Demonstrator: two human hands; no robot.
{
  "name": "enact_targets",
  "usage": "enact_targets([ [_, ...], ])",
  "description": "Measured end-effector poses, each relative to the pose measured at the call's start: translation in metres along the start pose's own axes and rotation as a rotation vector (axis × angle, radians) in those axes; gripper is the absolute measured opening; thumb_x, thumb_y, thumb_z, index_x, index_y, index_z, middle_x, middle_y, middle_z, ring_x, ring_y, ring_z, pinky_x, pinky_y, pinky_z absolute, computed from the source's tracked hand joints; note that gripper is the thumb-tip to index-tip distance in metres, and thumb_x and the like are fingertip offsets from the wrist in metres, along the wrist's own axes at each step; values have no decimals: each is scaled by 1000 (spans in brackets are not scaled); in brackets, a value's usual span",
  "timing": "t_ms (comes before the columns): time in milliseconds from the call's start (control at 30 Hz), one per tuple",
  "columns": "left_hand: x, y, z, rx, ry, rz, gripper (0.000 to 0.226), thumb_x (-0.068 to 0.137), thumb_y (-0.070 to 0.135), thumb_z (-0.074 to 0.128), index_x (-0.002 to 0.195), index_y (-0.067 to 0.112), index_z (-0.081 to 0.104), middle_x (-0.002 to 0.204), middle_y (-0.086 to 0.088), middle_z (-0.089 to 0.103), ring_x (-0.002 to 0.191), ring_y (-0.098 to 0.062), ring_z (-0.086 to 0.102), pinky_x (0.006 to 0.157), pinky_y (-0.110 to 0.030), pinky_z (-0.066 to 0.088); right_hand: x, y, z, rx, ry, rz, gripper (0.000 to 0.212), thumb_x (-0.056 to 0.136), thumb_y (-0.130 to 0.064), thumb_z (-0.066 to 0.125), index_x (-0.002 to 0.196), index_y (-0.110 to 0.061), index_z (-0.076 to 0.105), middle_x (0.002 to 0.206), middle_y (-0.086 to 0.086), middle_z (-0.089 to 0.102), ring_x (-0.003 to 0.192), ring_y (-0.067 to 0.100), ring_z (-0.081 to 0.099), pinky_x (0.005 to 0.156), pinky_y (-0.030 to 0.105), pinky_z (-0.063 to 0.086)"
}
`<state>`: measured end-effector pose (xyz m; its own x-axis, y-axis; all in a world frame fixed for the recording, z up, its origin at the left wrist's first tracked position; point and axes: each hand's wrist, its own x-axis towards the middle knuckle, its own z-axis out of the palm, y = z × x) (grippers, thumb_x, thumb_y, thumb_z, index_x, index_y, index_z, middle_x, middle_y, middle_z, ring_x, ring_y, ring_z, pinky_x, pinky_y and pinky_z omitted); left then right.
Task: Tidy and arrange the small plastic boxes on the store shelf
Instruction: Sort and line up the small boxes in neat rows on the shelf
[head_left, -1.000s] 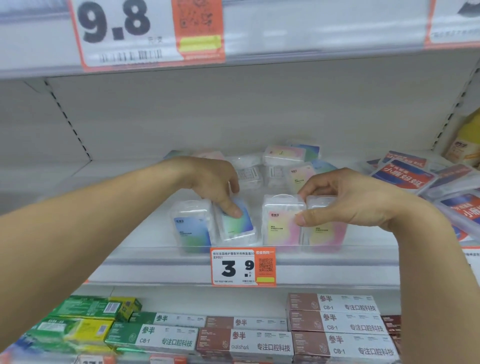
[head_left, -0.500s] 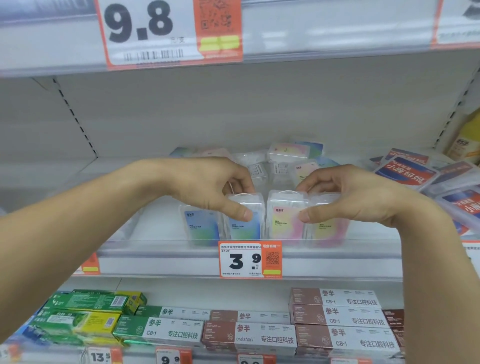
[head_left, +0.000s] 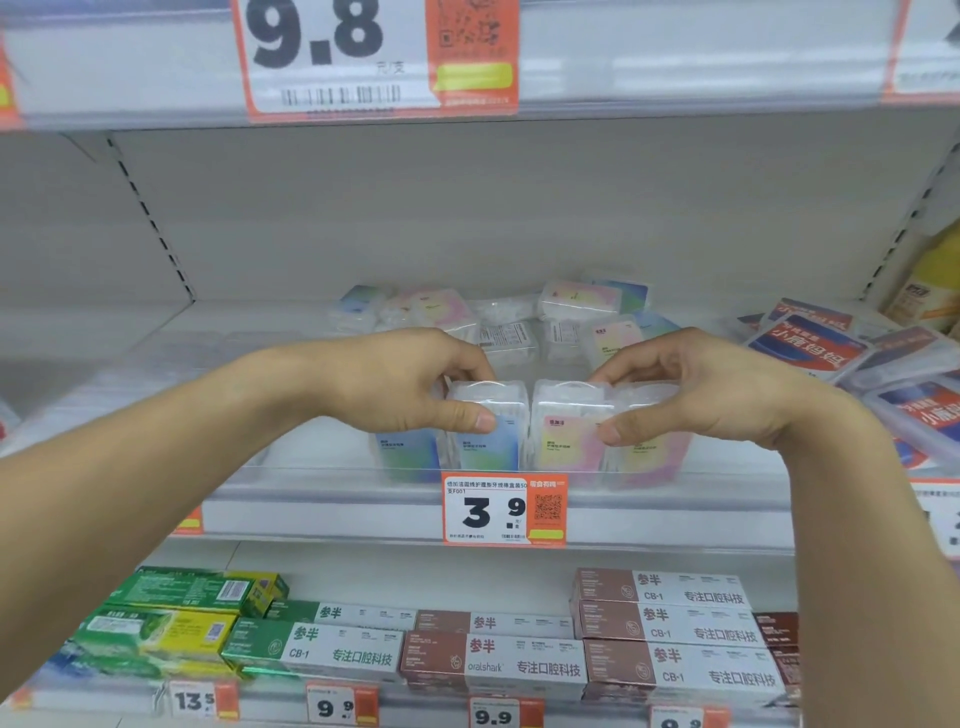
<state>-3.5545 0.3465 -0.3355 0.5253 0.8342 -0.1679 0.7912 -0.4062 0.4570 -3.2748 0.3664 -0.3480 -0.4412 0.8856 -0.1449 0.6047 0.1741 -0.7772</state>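
Note:
Several small clear plastic boxes stand upright in a row at the front of the white shelf (head_left: 332, 499). My left hand (head_left: 410, 384) pinches the two blue-green boxes (head_left: 488, 447) from above, thumb on the front of the right one. On the other side, my right hand (head_left: 701, 389) grips the two pink-yellow boxes (head_left: 566, 441), thumb on the front. The two pairs stand side by side, almost touching. Further back lie several loose boxes (head_left: 576, 301) of the same kind, some flat and tilted.
A clear lip with a 3.9 price tag (head_left: 504, 512) runs along the shelf's front edge. Red-and-blue labelled flat boxes (head_left: 810, 348) pile up at the right. Toothpaste cartons (head_left: 660, 634) fill the shelf below. An upper shelf edge carries a 9.8 tag (head_left: 374, 57).
Both hands have drawn the two pairs of boxes together at the shelf front; the blue-green pair now stands upright close against the pink-yellow pair.

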Motion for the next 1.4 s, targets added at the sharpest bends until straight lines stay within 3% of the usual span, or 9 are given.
enact_targets([
  [133, -2, 0, -1, -5, 3, 4, 27, 88, 46, 62, 108, 28, 63, 102, 15, 69, 96, -9, 64, 90, -37, 50, 0, -1, 0, 0, -9, 12, 37, 61, -29, 90, 96, -30, 78, 105, -18, 74, 110, -1, 63, 106, 29, 43],
  [400, 2, 0, 2, 11, -1, 6, 46, 76, 67, 53, 104, 31, 62, 98, 11, 70, 93, -18, 66, 85, -44, 52, -4, -3, -3, 49, -60, -38, 57, 48, -38, 89, 103, -29, 76, 108, -19, 72, 110, -7, 61, 98, 18, 43],
  [533, 2, -1, 3, -13, 46, 6, 51, 74, 68, 56, 107, 30, 63, 101, 13, 70, 97, -12, 66, 89, -41, 51, -7, 6, -10, 71, -24, -40, 66, 46, -40, 94, 108, -32, 73, 113, -20, 70, 116, -6, 57, 109, 30, 41],
  [700, 2, -4, 0, 83, 95, -31, 47, 80, 67, 56, 110, 32, 63, 103, 18, 67, 99, -2, 60, 93, -33, 49, -7, 15, -15, 4, -8, -15, 45, 62, -18, 91, 102, -31, 75, 114, -13, 72, 116, 5, 61, 109, 43, 42],
  [933, -2, 0, -6, 1, 74, -64, 67, 75, 80, 38, 104, 27, 67, 100, 14, 69, 98, -3, 63, 95, -33, 49, -18, 5, -16, 5, -22, 4, 61, 54, -49, 87, 110, -32, 71, 114, -15, 72, 112, -2, 62, 104, 30, 44],
  [1000, 4, 3, -14, -62, 183, -107, 66, 77, 79, 36, 101, 27, 68, 96, 13, 72, 92, -3, 67, 93, -33, 51, -20, 1, -25, 99, 105, -29, 53, 65, -48, 83, 112, -28, 70, 108, -8, 75, 103, 5, 69, 92, 32, 52],
  [1133, 35, 8, -30, -149, 319, -180, 37, 91, 55, 52, 93, 22, 70, 89, 8, 74, 84, -10, 70, 81, -37, 57, 19, 12, -37, 211, 602, 43, 4, 88, -24, 71, 92, -24, 72, 96, 1, 75, 92, 21, 71, 88, 42, 58],
  [1267, 81, 19, -37, 107, 265, -135, 25, 90, 42, 61, 93, 19, 70, 91, 10, 69, 90, -11, 65, 80, -25, 50, 55, 34, -24, -47, 445, 251, 49, 76, -50, 78, 115, -24, 63, 106, -3, 68, 94, 18, 66, 81, 31, 50],
  [1400, 114, 17, -47, 377, 206, -177, 39, 87, 44, 64, 116, 20, 60, 114, 5, 56, 108, -18, 55, 92, -30, 45, 63, 51, -22, 14, 346, 267, 64, 69, -43, 86, 122, -24, 56, 98, -8, 64, 92, 15, 65, 79, 29, 49],
])
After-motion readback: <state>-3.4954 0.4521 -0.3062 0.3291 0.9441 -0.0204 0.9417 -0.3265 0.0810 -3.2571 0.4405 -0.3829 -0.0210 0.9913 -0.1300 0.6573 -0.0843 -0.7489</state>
